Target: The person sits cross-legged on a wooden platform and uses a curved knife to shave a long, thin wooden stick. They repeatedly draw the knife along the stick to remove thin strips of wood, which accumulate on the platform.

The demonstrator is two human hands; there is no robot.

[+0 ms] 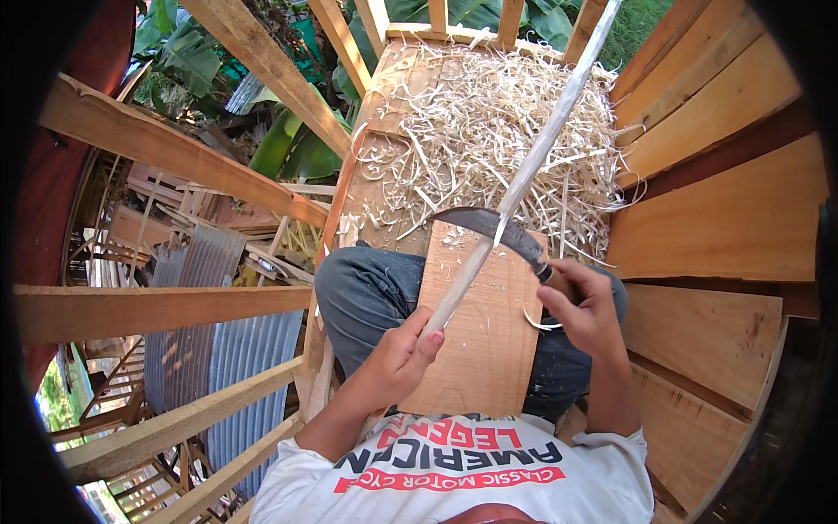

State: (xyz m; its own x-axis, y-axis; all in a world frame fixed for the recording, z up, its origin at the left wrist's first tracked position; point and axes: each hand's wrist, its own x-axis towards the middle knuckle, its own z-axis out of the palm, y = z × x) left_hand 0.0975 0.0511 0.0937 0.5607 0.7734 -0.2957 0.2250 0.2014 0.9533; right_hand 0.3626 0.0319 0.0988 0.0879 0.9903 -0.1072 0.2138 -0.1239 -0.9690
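My left hand (404, 356) is closed round the near end of a long pale wooden stick (534, 162), which slants up and away to the far right. In my right hand (587, 307) is the wooden handle of a sickle (489, 222). Its dark curved blade lies across the stick, and a pale sliver stands up where the two meet. Beneath them a flat wooden board (476, 349) rests on my lap, with small chips on it. A thin curled shaving (543, 323) hangs beside my right hand.
A large heap of pale wood shavings (515, 131) covers the plank floor (381, 175) ahead. Wooden rails (166, 314) run along the left side, and a plank wall (716, 227) stands close on the right. Corrugated metal sheets (249, 367) lie below, beyond the rails.
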